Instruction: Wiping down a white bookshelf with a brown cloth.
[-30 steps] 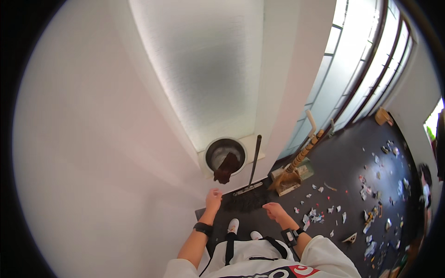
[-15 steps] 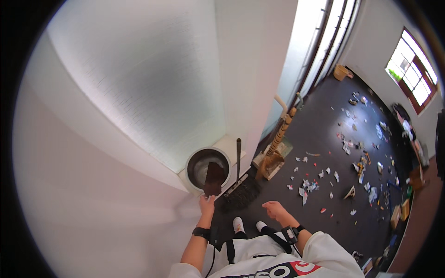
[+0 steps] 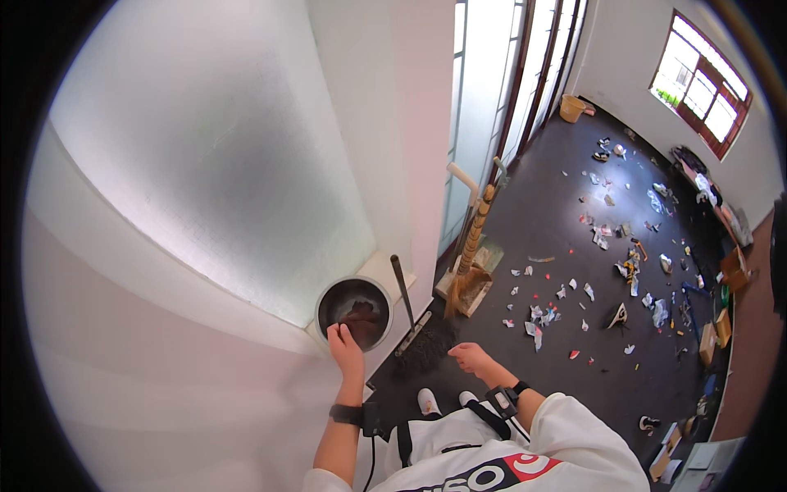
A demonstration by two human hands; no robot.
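A round metal basin (image 3: 325,305) with a dark inside stands on the pale ledge by the frosted pane. Inside it lies a crumpled dark brown cloth (image 3: 363,316). My left hand (image 3: 347,353) reaches over the basin's near rim, its fingers pinched at the left edge of the cloth. My right hand (image 3: 471,358) hovers over the dark floor near a black-bristled broom (image 3: 426,348), touching nothing. Its fingers are curled together, and I see nothing in them.
A straw broom (image 3: 471,275) and a dustpan (image 3: 478,302) lean by the wall's corner. Paper scraps (image 3: 537,316) and other litter cover the floor to the right. A yellow bucket (image 3: 571,108) stands far off, and wooden boxes (image 3: 708,344) line the right side.
My left hand has moved up and left to the basin, and the cloth that hung over its rim now lies bunched inside. The view has shifted slightly; my right hand stays closed.
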